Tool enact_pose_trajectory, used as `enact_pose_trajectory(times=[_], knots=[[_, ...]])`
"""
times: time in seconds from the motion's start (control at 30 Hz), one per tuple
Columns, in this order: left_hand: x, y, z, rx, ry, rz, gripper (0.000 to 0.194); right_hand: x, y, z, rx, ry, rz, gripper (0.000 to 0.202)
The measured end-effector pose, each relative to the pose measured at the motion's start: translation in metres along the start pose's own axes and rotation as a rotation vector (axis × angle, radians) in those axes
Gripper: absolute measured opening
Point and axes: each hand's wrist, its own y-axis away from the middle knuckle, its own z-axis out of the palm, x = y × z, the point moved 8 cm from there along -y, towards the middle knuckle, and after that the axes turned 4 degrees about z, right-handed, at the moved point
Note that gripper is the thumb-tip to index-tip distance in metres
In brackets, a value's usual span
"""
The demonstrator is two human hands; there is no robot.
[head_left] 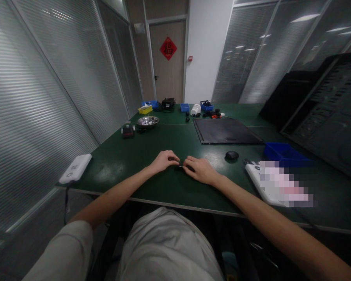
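Note:
A small dark object (pixel 179 167) with a light edge lies low over the green table (pixel 152 187), between my two hands. My left hand (pixel 164 160) has its thumb and fingers closed at the left end of that object. From the right, my right hand (pixel 201 170) reaches it with curled fingers, the fingertips at its right end. Both hands rest close to the tabletop, a short gap apart. The object is too small and dark to name.
Right of my hands lie a black mouse (pixel 232 155), a blue bin (pixel 285 153) and a white power strip (pixel 261 185). Beyond are a dark flat panel (pixel 226 131) and a metal bowl (pixel 148 121). Another white strip (pixel 75 168) sits at the left edge.

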Motion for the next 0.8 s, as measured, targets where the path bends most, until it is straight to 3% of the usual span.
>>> enact_pose_trajectory(times=[0.27, 0.4, 0.5, 0.67, 0.73, 0.8], knots=[[0.021, 0.014, -0.010, 0.013, -0.009, 0.059, 0.031, 0.007, 0.001, -0.005, 0.031, -0.042, 0.023, 0.019], [0.037, 0.022, -0.004, -0.043, -0.050, 0.154, 0.024, -0.002, 0.000, -0.020, 0.055, -0.003, 0.011, 0.023], [0.041, 0.023, 0.001, -0.066, -0.075, 0.201, 0.020, -0.045, 0.004, -0.048, 0.030, 0.038, -0.081, 0.027], [0.038, 0.020, 0.004, -0.130, -0.164, 0.174, 0.024, -0.160, 0.045, -0.109, -0.006, 0.003, -0.349, 0.030], [0.039, 0.022, 0.005, -0.176, -0.219, 0.186, 0.024, -0.190, 0.073, -0.125, 0.059, -0.050, -0.397, 0.030], [0.037, 0.025, 0.002, -0.198, -0.253, 0.199, 0.025, -0.197, 0.103, -0.137, 0.225, -0.098, -0.352, 0.031]])
